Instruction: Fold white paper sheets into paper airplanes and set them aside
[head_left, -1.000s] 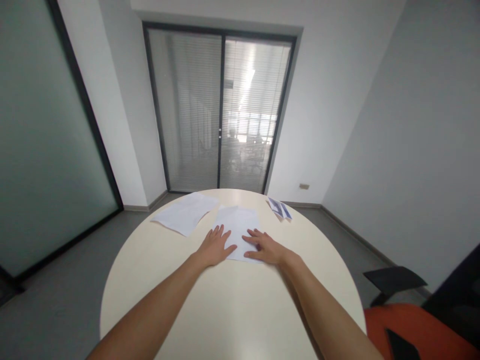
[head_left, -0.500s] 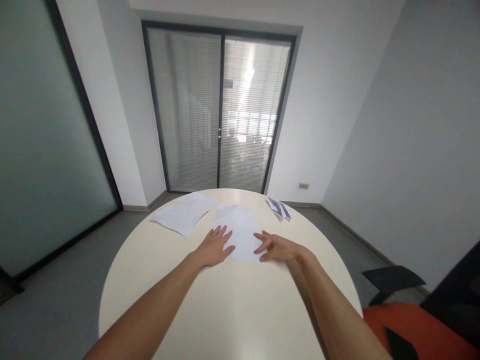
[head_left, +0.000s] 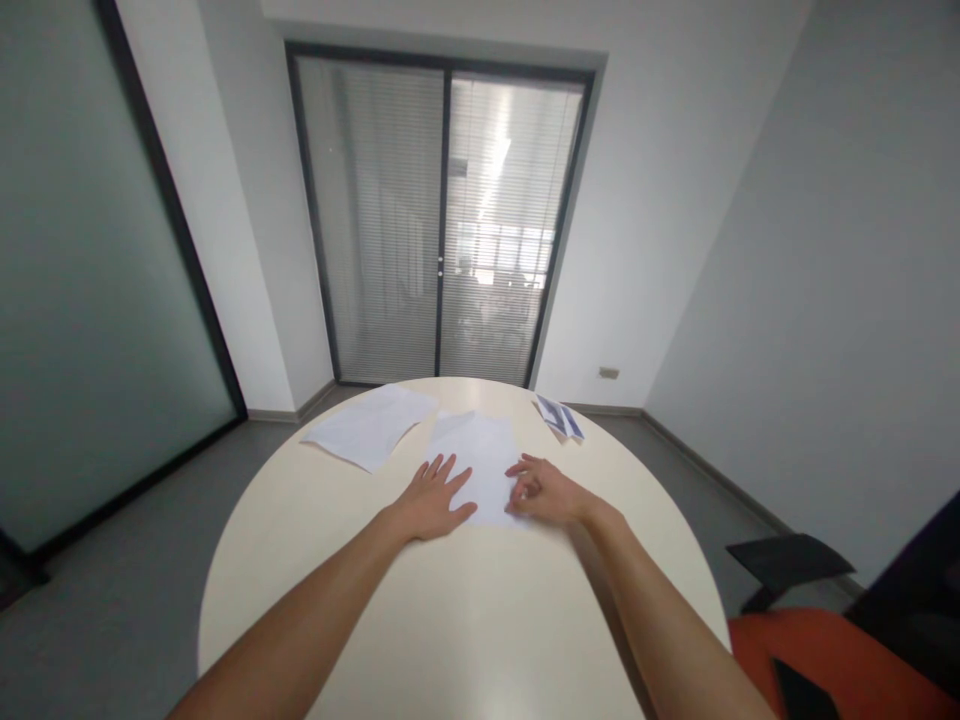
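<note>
A white sheet of paper [head_left: 487, 455] lies on the round table between my two hands. My left hand [head_left: 435, 503] rests flat over its lower left part, fingers spread and thumb stretched to the right. At the sheet's lower right corner my right hand [head_left: 546, 492] is curled, with thumb and fingertips brought together in a pinch on the paper's edge. The fingers partly cover that corner. Farther off to the left lies another white sheet [head_left: 371, 425], slightly curled at its edges.
A folded paper with dark bluish print [head_left: 559, 418] lies near the table's far right edge. The round cream table [head_left: 465, 610] fills the foreground. To the right stands an orange chair [head_left: 840, 660] with a black armrest [head_left: 791, 560]. Beyond the table is a glazed door with blinds [head_left: 495, 230].
My right hand's fingers have drawn together from a spread pose into a pinch at the paper's edge. My left hand stays flat, shifted slightly to the right.
</note>
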